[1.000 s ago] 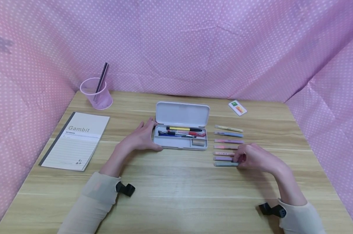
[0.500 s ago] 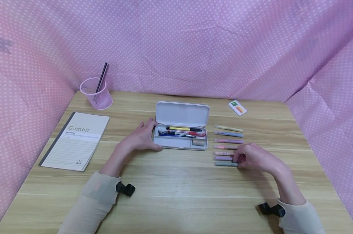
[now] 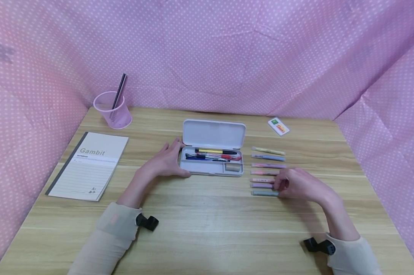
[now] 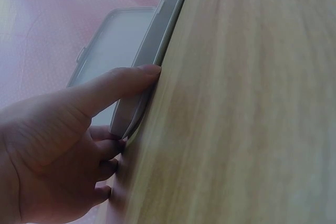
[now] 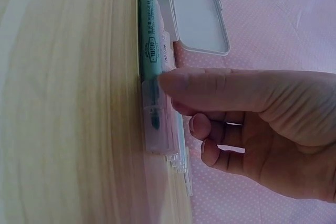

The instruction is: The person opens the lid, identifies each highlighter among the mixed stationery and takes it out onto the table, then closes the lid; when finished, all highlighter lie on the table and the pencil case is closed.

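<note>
A white pencil case (image 3: 202, 168) lies with its lid up. In it are several pens (image 3: 213, 152) and a small greyish-brown block (image 3: 232, 167). My left hand (image 3: 163, 161) grips the case's left end, thumb at the front wall and fingers round the side. On the right, several pastel highlighters (image 3: 268, 166) lie in a spaced column. My right hand (image 3: 301, 185) pinches at the near end of that column, covering the right end of the purple highlighter (image 3: 261, 185). Its thumb lies against the green highlighter (image 5: 150, 30); the exact fingertip contact is hidden.
A notebook (image 3: 90, 164) lies at the left. Behind it stands a pink mesh cup (image 3: 119, 116) with dark sticks (image 3: 120, 91). A small white item with coloured pictures (image 3: 279, 126) lies at the back right. Pink dotted cloth (image 3: 207, 57) surrounds the wooden table (image 3: 207, 236).
The purple highlighter has shifted very slightly away from the green one, toward the pink one, at my right fingers. My left hand and the pencil case stay put.
</note>
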{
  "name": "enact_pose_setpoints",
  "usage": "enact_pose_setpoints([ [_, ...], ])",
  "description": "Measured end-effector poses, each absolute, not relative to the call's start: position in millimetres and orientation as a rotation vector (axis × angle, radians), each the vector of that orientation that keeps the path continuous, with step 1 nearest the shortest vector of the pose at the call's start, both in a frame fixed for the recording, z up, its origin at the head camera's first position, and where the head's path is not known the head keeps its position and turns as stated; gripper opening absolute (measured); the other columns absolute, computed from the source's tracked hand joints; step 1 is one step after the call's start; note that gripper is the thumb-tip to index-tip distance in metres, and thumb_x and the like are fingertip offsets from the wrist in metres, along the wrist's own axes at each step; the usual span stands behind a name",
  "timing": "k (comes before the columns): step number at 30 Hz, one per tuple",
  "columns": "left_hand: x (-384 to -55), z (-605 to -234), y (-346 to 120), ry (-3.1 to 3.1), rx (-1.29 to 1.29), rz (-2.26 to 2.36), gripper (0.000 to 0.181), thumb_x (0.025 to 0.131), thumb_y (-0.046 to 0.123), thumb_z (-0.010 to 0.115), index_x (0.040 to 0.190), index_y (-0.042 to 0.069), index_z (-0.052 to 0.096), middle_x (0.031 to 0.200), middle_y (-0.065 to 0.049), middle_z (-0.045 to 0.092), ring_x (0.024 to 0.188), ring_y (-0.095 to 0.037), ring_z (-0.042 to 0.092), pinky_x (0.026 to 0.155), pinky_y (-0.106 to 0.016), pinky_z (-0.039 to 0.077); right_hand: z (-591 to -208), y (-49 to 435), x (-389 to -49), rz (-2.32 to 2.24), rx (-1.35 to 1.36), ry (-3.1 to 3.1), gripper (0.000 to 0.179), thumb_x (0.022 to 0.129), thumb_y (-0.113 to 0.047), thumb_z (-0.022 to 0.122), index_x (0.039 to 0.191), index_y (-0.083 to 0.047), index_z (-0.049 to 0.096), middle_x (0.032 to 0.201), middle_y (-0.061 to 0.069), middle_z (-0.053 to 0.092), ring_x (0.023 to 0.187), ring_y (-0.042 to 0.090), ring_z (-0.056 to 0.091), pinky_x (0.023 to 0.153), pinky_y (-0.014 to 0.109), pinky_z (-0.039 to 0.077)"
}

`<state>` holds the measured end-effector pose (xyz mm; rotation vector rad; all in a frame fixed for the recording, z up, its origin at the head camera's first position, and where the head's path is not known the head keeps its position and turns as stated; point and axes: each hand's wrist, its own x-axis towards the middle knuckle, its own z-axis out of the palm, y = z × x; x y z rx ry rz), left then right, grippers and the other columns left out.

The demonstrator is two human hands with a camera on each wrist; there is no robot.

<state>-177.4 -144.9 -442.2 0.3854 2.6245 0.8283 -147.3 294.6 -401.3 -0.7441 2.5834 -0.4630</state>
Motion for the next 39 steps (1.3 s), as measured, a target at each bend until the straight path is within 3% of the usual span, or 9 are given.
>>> enact_pose_setpoints([
  [12, -177.6, -442.5, -145.5, 2.621, 0.365, 0.824, 0.103, 0.071, 0.046, 0.088, 0.15, 0.006, 0.035, 0.172, -0.025, 0.008, 0.16, -0.045, 0.007, 0.134, -0.057, 0.002, -402.6, 293.4, -149.2, -0.585, -0.708, 2.796, 0.009, 0.087, -0.025, 0.082, 0.093, -0.024, 0.076, 0.081, -0.013, 0.069, 0.072, 0.002, 0.059, 0.062, 0.02, 0.051],
  [19, -176.9, -442.3, -148.0, 2.623, 0.357, 0.812, 0.103, 0.072, 0.046, 0.088, 0.15, 0.006, 0.034, 0.172, -0.025, 0.008, 0.161, -0.044, 0.007, 0.134, -0.057, 0.002, -410.9, 275.0, -171.0, -0.894, -0.657, 3.0, 0.035, 0.092, -0.018, 0.077, 0.124, -0.006, 0.07, 0.091, 0.002, 0.075, 0.083, 0.012, 0.068, 0.073, 0.025, 0.058],
  [24, -177.3, -441.7, -148.5, 2.624, 0.364, 0.809, 0.103, 0.072, 0.047, 0.088, 0.15, 0.006, 0.034, 0.172, -0.025, 0.008, 0.161, -0.044, 0.007, 0.134, -0.057, 0.002, -411.2, 251.9, -189.6, -1.189, -0.503, 2.953, 0.049, 0.098, -0.022, 0.07, 0.143, -0.009, 0.057, 0.111, 0.013, 0.074, 0.098, 0.02, 0.07, 0.084, 0.018, 0.057],
  [26, -177.1, -441.5, -148.2, 2.623, 0.358, 0.809, 0.104, 0.072, 0.047, 0.088, 0.151, 0.006, 0.034, 0.172, -0.025, 0.008, 0.16, -0.046, 0.007, 0.133, -0.058, 0.003, -410.7, 241.9, -196.6, -1.288, -0.468, 2.89, 0.054, 0.1, -0.025, 0.067, 0.15, -0.012, 0.051, 0.123, 0.017, 0.071, 0.109, 0.026, 0.069, 0.093, 0.025, 0.059],
  [28, -176.3, -440.7, -147.7, 2.621, 0.352, 0.81, 0.104, 0.072, 0.046, 0.088, 0.151, 0.006, 0.034, 0.172, -0.025, 0.007, 0.16, -0.047, 0.006, 0.133, -0.058, 0.003, -409.9, 231.7, -203.6, -1.367, -0.449, 2.806, 0.059, 0.102, -0.028, 0.064, 0.155, -0.014, 0.043, 0.137, 0.021, 0.065, 0.121, 0.033, 0.066, 0.104, 0.041, 0.057],
  [32, -174.8, -440.1, -146.7, 2.62, 0.348, 0.816, 0.104, 0.072, 0.046, 0.088, 0.151, 0.007, 0.034, 0.172, -0.025, 0.007, 0.16, -0.048, 0.006, 0.133, -0.059, 0.004, -407.6, 211.7, -213.5, -1.443, -0.379, 2.613, 0.065, 0.107, -0.043, 0.05, 0.164, -0.022, 0.026, 0.16, 0.022, 0.043, 0.141, 0.044, 0.05, 0.117, 0.063, 0.044],
  [39, -174.1, -442.1, -146.6, 2.624, 0.37, 0.839, 0.104, 0.071, 0.046, 0.089, 0.151, 0.005, 0.035, 0.172, -0.025, 0.009, 0.159, -0.047, 0.01, 0.133, -0.059, 0.003, -408.6, 188.6, -218.2, -1.408, -0.271, 2.455, 0.076, 0.104, -0.066, 0.03, 0.167, -0.029, 0.009, 0.174, 0.009, 0.017, 0.139, 0.055, 0.048, 0.112, 0.072, 0.042],
])
